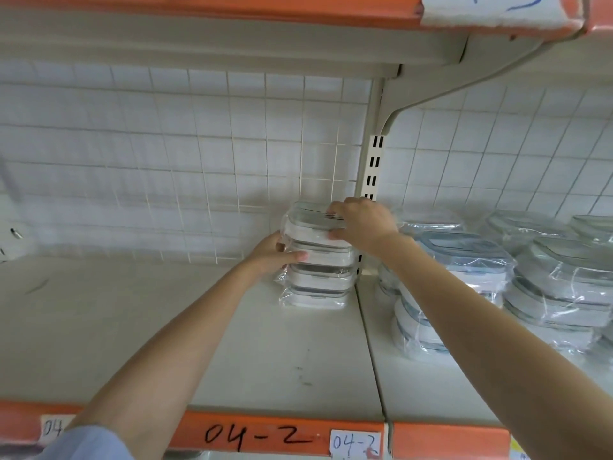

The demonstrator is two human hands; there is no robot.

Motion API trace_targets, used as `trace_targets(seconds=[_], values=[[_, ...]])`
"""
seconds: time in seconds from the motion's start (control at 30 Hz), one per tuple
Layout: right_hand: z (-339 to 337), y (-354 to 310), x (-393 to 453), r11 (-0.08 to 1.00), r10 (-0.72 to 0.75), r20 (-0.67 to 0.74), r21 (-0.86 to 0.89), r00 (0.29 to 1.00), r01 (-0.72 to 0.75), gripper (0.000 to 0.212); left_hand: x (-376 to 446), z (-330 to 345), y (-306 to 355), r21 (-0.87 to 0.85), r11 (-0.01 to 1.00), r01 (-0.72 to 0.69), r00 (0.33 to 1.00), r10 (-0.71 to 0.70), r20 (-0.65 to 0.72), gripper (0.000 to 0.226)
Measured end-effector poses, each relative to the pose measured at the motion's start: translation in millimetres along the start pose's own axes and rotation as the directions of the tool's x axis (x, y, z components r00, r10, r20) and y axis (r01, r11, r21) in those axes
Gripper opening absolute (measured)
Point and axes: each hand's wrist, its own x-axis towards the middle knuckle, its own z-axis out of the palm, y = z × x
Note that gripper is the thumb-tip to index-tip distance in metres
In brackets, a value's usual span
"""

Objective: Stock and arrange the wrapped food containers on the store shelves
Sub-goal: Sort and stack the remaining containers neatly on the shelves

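A stack of wrapped containers [316, 260] (four high, at centre frame) is being steadied on the shelf [132, 327] beside the slotted upright [373, 167]. Its left side is being gripped by the left hand [275, 252], fingers curled together; the top lid is being pinched by the right hand [360, 220]. More wrapped stacks [497, 277] are being kept at right.
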Motion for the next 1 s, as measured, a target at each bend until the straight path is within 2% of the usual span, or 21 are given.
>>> trace_targets(seconds=[0.13,0.27,0.33,0.4,0.5,0.57,0.67,0.73,0.87,1.0], values=[[1.8,5.3,-3.2,0.995,-0.01,-0.033,0.098,0.999,0.013,0.042,-7.3,-1.3,-0.6,0.088,0.996,0.021,0.998,-0.016,-0.056,0.057],[11.1,6.0,-8.2,0.992,-0.008,-0.052,0.128,0.999,0.015,0.046,-10.1,3.9,-1.8,0.131,0.991,0.007,0.993,0.008,-0.115,0.055],[15.8,5.6,-10.6,0.977,0.0,-0.017,0.215,1.0,0.004,0.05,-10.3,6.6,-2.4,0.148,0.989,0.012,0.992,0.007,-0.127,0.049],[19.2,4.7,-16.7,0.919,0.057,-0.01,0.391,0.998,-0.049,0.061,-13.2,8.6,-1.9,0.231,0.973,0.009,0.988,0.027,-0.152,0.04],[31.8,-0.7,-33.6,0.775,0.277,-0.088,0.61,0.957,-0.168,0.074,-19.5,11.7,-4.2,0.302,0.953,-0.035,0.966,0.109,-0.234,0.038],[42.6,-2.8,-41.7,0.697,0.378,-0.03,0.667,0.925,-0.263,0.071,-24.3,14.8,-5.1,0.294,0.953,-0.067,0.946,0.154,-0.284,0.038],[63.1,-3.9,-47.1,0.654,0.389,0.148,0.651,0.909,-0.386,0.063,-27.6,17.5,-6.1,0.311,0.948,-0.058,0.953,0.146,-0.266,0.046],[76.2,-5.4,-49.4,0.606,0.381,0.208,0.68,0.901,-0.413,0.062,-28.6,18.7,-4.8,0.36,0.933,-0.033,0.959,0.131,-0.253,0.053],[90.5,-4.9,-51.7,0.556,0.426,0.161,0.73,0.89,-0.398,0.043,-26.9,20.1,-7.3,0.414,0.909,-0.049,0.932,0.191,-0.309,0.046],[92.8,-1.8,-49.6,0.57,0.448,0.118,0.726,0.886,-0.384,0.034,-25.6,27.2,-9.2,0.419,0.906,-0.052,0.911,0.215,-0.351,0.047]])
